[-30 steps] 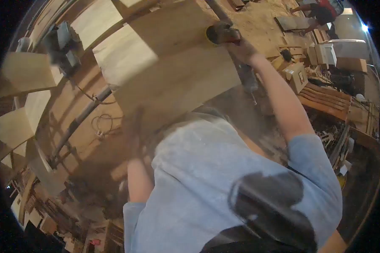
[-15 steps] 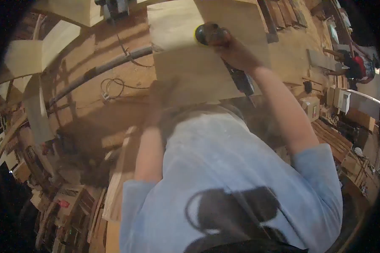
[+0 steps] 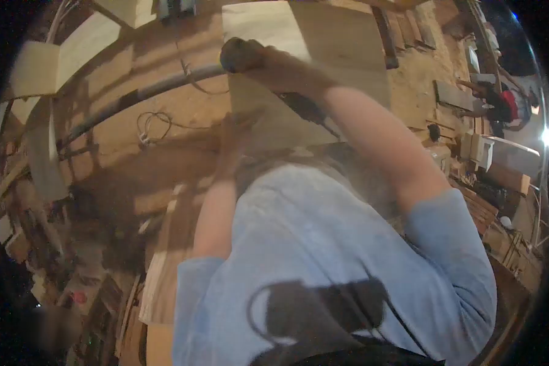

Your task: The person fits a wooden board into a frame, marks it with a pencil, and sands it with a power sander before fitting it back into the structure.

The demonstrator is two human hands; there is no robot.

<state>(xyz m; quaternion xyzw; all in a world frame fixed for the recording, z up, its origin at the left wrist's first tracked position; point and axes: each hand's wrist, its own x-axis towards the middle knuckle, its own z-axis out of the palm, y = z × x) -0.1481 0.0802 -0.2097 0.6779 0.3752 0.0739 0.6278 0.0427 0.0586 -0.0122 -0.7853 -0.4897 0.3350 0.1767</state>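
Observation:
A large flat wooden panel (image 3: 341,49) lies in front of my body, part of it in bright light and part in shadow. My right hand (image 3: 262,60) is wrapped round a dark power tool (image 3: 233,55) with a round head, at the panel's left edge. The tool's dark body (image 3: 305,108) shows below my forearm. My left hand (image 3: 233,131) is by the panel's lower left edge, in shadow and blurred, so its fingers cannot be made out.
A long pipe (image 3: 146,93) and a looped cable (image 3: 155,125) lie left of the panel. Wooden boards (image 3: 409,27) are at the upper right. Another person (image 3: 511,105) is at the far right. Stacked wood (image 3: 97,305) stands at lower left.
My right hand has moved left across the panel with the power tool, from its middle to its left edge. My left hand stays near the panel's lower left edge.

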